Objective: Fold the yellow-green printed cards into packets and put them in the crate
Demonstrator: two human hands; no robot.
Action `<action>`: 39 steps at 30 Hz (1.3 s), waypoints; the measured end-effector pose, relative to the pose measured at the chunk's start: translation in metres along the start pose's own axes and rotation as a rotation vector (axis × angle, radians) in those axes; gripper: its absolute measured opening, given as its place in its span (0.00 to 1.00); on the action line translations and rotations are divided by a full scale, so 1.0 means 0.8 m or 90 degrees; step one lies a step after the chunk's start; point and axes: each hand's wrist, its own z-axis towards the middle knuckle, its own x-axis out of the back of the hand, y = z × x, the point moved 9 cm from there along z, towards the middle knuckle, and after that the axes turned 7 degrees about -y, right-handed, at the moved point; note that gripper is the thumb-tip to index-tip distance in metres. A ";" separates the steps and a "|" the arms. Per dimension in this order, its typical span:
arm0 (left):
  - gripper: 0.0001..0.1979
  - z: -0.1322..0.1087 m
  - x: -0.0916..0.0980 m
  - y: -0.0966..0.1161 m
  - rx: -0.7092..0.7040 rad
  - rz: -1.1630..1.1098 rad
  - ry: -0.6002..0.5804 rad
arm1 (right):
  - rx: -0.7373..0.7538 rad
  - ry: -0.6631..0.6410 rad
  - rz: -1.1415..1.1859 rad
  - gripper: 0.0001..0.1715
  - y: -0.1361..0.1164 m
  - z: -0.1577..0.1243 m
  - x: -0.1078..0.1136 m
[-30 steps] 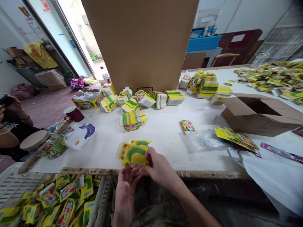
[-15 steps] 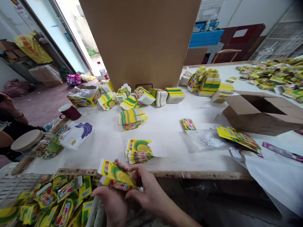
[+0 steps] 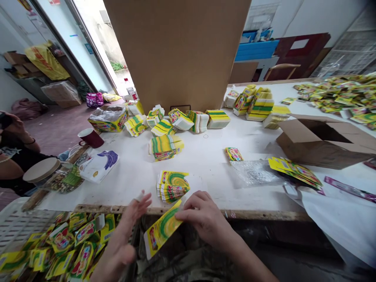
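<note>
My right hand (image 3: 207, 217) pinches one end of a flat yellow-and-green printed carton (image 3: 164, 227), held slanted in front of the table's front edge. To its left, my left hand (image 3: 125, 231) is raised with the fingers spread and nothing in it, slightly blurred. Just beyond both hands, a fanned stack of flat cartons (image 3: 173, 186) of the same print lies on the white table (image 3: 211, 176). Below my left hand, a white plastic basket (image 3: 13, 219) holds many small yellow cartons (image 3: 84, 260).
Carton bundles (image 3: 164, 147) line the table's back below a large cardboard panel (image 3: 182, 51). A mug (image 3: 91, 138) and a lidded jar (image 3: 58, 176) stand left, near another person's arm (image 3: 11, 168). An open cardboard box (image 3: 311, 149) and plastic bag (image 3: 255, 174) are right.
Both hands were around a squared-up carton, which has left them. My left hand has let go and opened. My right hand now holds a flat carton, further right.
</note>
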 end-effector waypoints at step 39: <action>0.32 -0.011 -0.033 -0.043 -0.007 0.607 -0.100 | -0.103 -0.178 0.201 0.14 0.027 -0.006 -0.047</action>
